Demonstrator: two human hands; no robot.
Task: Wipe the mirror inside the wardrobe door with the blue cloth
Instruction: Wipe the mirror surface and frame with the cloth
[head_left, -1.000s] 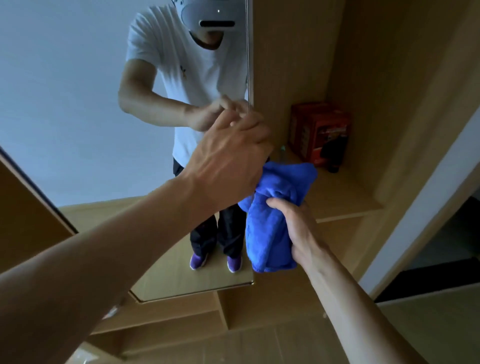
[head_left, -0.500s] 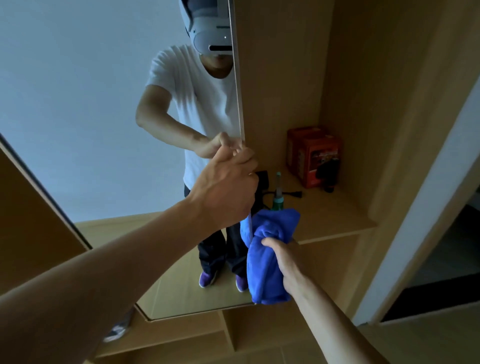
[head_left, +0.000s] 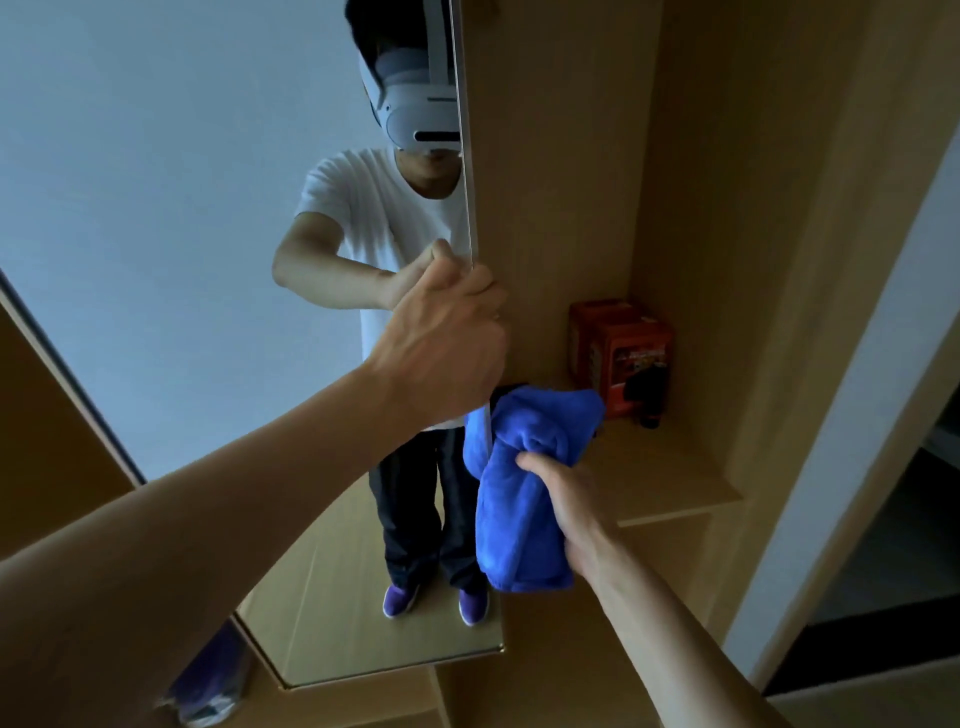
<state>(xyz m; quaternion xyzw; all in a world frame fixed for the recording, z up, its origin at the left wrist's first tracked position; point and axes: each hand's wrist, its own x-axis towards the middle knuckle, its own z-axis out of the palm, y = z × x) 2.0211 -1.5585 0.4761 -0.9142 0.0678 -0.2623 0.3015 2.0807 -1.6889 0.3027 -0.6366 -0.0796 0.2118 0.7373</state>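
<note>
Lifted higher, blue cloth (head_left: 514, 519) hangs bunched, crumpled

Pretty clearly a home, most likely a bedroom or dressing corner. A fitted light-wood wardrobe (head_left: 561, 182) is seen standing open, with a tall mirror (head_left: 234, 364) mounted inside its door (head_left: 36, 431). A red box (head_left: 618, 353) is tucked into the back corner of a wardrobe shelf (head_left: 670, 483). A plain pale wall (head_left: 156, 130) and a wood floor (head_left: 332, 587) are reflected in the glass.
</note>
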